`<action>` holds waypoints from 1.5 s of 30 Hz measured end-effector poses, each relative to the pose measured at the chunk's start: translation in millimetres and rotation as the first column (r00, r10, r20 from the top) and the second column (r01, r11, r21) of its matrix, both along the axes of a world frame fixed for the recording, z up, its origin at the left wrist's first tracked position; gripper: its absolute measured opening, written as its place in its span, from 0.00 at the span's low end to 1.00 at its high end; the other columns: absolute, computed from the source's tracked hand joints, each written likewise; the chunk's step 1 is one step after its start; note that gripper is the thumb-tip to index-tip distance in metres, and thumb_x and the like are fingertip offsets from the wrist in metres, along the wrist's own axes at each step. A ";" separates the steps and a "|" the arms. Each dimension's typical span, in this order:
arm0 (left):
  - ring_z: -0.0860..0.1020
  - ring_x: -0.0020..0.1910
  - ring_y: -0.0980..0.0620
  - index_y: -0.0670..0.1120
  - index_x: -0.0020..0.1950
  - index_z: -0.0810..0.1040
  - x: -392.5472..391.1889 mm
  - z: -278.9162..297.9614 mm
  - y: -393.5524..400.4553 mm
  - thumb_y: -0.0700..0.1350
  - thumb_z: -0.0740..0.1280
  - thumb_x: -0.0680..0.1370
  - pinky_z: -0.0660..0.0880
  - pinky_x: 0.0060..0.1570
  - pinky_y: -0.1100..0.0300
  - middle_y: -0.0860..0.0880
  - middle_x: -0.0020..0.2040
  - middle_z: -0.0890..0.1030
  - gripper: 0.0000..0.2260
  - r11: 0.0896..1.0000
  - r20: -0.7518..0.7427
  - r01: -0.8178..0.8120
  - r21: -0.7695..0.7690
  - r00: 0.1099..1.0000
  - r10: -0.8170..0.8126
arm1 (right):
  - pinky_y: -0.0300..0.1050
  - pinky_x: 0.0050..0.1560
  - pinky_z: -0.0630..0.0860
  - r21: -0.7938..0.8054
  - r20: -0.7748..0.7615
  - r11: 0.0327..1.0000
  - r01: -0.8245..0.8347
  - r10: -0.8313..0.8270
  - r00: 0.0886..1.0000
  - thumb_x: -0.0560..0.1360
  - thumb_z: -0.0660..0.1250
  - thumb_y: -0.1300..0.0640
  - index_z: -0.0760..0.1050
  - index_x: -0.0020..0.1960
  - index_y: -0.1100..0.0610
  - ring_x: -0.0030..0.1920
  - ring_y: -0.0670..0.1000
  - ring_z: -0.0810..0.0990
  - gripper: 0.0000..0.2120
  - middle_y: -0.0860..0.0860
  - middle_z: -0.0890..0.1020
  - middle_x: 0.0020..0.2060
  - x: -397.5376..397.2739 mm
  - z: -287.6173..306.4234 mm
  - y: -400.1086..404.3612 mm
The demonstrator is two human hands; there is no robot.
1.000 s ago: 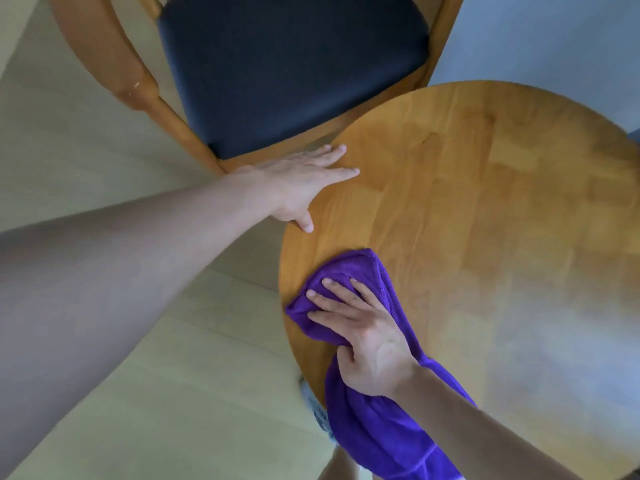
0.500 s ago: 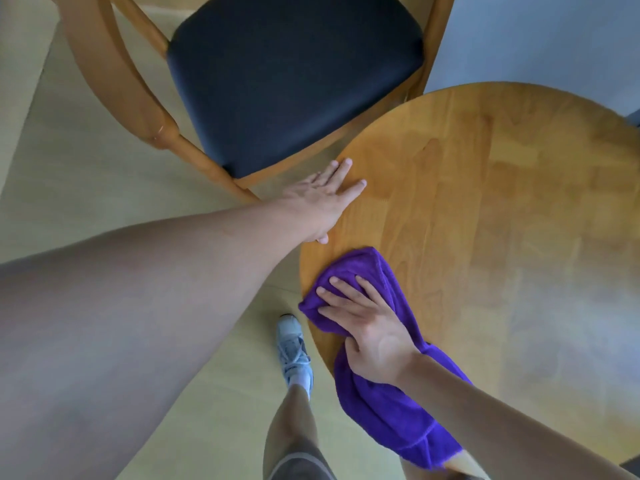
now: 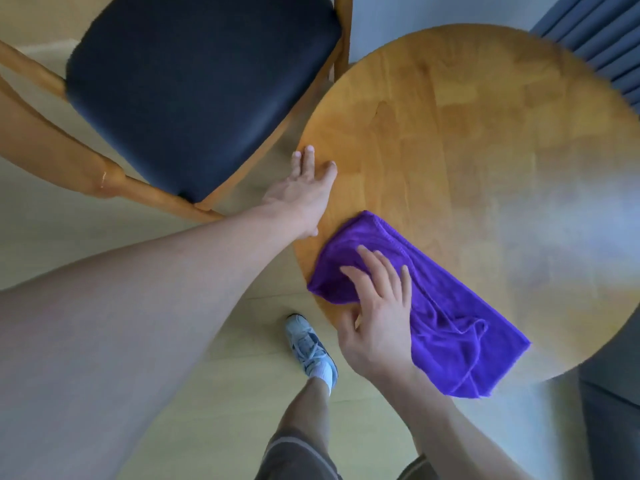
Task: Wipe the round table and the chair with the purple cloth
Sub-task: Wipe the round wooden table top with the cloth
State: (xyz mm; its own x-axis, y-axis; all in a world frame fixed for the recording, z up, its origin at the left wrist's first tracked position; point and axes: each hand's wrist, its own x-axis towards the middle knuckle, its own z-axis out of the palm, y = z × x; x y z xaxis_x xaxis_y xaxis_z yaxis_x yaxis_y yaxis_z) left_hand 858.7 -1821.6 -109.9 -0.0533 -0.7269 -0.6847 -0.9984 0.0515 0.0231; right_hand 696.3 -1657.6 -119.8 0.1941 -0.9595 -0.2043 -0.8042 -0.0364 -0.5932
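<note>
Plush purple cloth (image 3: 446,327) crumpled on round wooden table (image 3: 485,150)

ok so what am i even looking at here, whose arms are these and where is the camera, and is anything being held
There is no machine here. These are a person's own two bare arms, filmed by a wide-angle camera worn on their head and looking down, which is why the arms seem huge and stretched. You also see their leg and a pale shoe on the floor.

The left hand lies flat, fingers straight, on the edge of the round table, as if steadying it. The right hand rests with spread fingers on the purple cloth, pressing it onto the tabletop near the rim; the cloth is pressed, not gripped in a fist.

Beside the table stands the chair, wooden frame with a dark seat. Apart from the cloth and the hands, nothing shows on the tabletop.
</note>
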 end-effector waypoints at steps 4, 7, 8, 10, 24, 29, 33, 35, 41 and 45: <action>0.38 0.83 0.38 0.49 0.85 0.40 -0.7 3.3 -1.4 0.42 0.77 0.76 0.69 0.72 0.40 0.38 0.82 0.32 0.52 0.999 0.007 0.034 0.023 0.999 -0.034 | 0.65 0.79 0.40 0.228 -0.122 0.756 0.614 -0.603 0.788 0.75 0.51 0.43 0.60 0.80 0.47 0.82 0.53 0.46 0.33 0.53 0.52 0.83 16.7 -6.1 -1.6; 0.38 0.83 0.38 0.48 0.85 0.39 1.2 5.1 -1.8 0.41 0.76 0.78 0.67 0.73 0.40 0.37 0.82 0.32 0.50 0.997 0.015 0.071 0.025 0.997 -0.072 | 0.69 0.77 0.39 0.192 -0.256 0.765 0.615 -0.565 0.784 0.76 0.53 0.37 0.54 0.83 0.46 0.82 0.57 0.42 0.37 0.55 0.46 0.83 48.7 -21.4 -22.9; 0.38 0.83 0.38 0.48 0.85 0.39 1.6 5.4 -1.7 0.37 0.73 0.79 0.68 0.73 0.40 0.38 0.82 0.32 0.49 0.996 0.019 0.082 0.024 0.996 -0.082 | 0.70 0.77 0.39 0.160 -0.282 0.812 0.562 -0.508 0.814 0.75 0.54 0.37 0.53 0.83 0.46 0.82 0.59 0.42 0.38 0.56 0.46 0.83 57.9 -26.4 -27.4; 0.38 0.83 0.38 0.48 0.85 0.37 1.5 6.2 -2.1 0.30 0.66 0.80 0.70 0.72 0.40 0.38 0.82 0.32 0.46 0.994 0.033 0.107 0.016 0.994 -0.108 | 0.71 0.76 0.40 0.099 -0.322 0.912 0.399 -0.350 0.880 0.74 0.57 0.38 0.53 0.83 0.47 0.82 0.62 0.44 0.39 0.58 0.48 0.83 64.7 -35.3 -27.5; 0.38 0.82 0.33 0.44 0.83 0.31 -6.7 9.5 -7.5 0.47 0.72 0.81 0.71 0.70 0.39 0.33 0.80 0.31 0.51 0.981 0.117 0.177 0.075 0.976 -0.185 | 0.76 0.75 0.46 -0.007 -0.297 0.963 -0.269 0.255 0.920 0.67 0.63 0.48 0.57 0.82 0.47 0.82 0.61 0.46 0.44 0.52 0.49 0.83 -67.9 -26.5 27.5; 0.37 0.82 0.34 0.46 0.83 0.31 -2.5 11.4 -1.9 0.48 0.72 0.81 0.64 0.76 0.38 0.34 0.81 0.30 0.51 0.980 0.102 0.172 0.100 0.978 -0.182 | 0.76 0.75 0.42 0.054 -0.464 0.988 0.147 -0.106 0.880 0.73 0.60 0.32 0.56 0.82 0.55 0.81 0.65 0.47 0.45 0.60 0.48 0.83 5.4 -38.0 27.7; 0.39 0.82 0.33 0.44 0.83 0.32 -9.8 17.9 -6.8 0.47 0.74 0.80 0.62 0.77 0.36 0.32 0.81 0.32 0.52 0.978 0.143 0.178 0.105 0.971 -0.192 | 0.77 0.74 0.45 -0.024 -0.451 0.995 0.102 -0.102 0.887 0.72 0.58 0.31 0.58 0.81 0.56 0.80 0.66 0.52 0.46 0.61 0.52 0.82 34.3 -45.6 -26.9; 0.40 0.82 0.33 0.43 0.83 0.32 -13.4 20.0 -6.6 0.47 0.74 0.79 0.61 0.77 0.36 0.32 0.81 0.33 0.53 0.978 0.160 0.180 0.110 0.968 -0.196 | 0.75 0.75 0.44 -0.025 -0.435 0.993 0.119 -0.118 0.893 0.73 0.57 0.31 0.58 0.82 0.55 0.80 0.64 0.54 0.44 0.60 0.54 0.82 38.9 -45.0 -45.9; 0.41 0.83 0.34 0.40 0.84 0.37 -14.1 20.0 -4.6 0.53 0.75 0.78 0.59 0.79 0.40 0.34 0.82 0.34 0.53 0.961 0.222 0.269 0.068 0.935 -0.278 | 0.68 0.78 0.48 -0.070 -0.394 0.997 -0.024 -0.005 0.919 0.75 0.61 0.39 0.61 0.81 0.52 0.80 0.58 0.57 0.38 0.53 0.57 0.82 3.8 -43.8 17.4; 0.41 0.83 0.37 0.54 0.85 0.38 -21.1 21.6 1.3 0.48 0.78 0.76 0.62 0.77 0.39 0.43 0.83 0.31 0.54 0.915 0.091 0.396 0.073 0.911 -0.402 | 0.67 0.79 0.50 -0.071 -0.434 0.997 -0.041 0.006 0.901 0.73 0.62 0.40 0.61 0.81 0.50 0.80 0.57 0.58 0.39 0.50 0.58 0.82 -40.5 -42.0 44.0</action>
State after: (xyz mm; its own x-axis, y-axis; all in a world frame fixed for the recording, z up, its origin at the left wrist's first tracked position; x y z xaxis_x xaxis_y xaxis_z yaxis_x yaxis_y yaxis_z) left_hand 837.6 -1820.3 -88.3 -0.2598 -0.6226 -0.7382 -0.8920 0.4476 -0.0636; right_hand 655.9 -1613.6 -161.8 0.1263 -0.9717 -0.1994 -0.9792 -0.0900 -0.1816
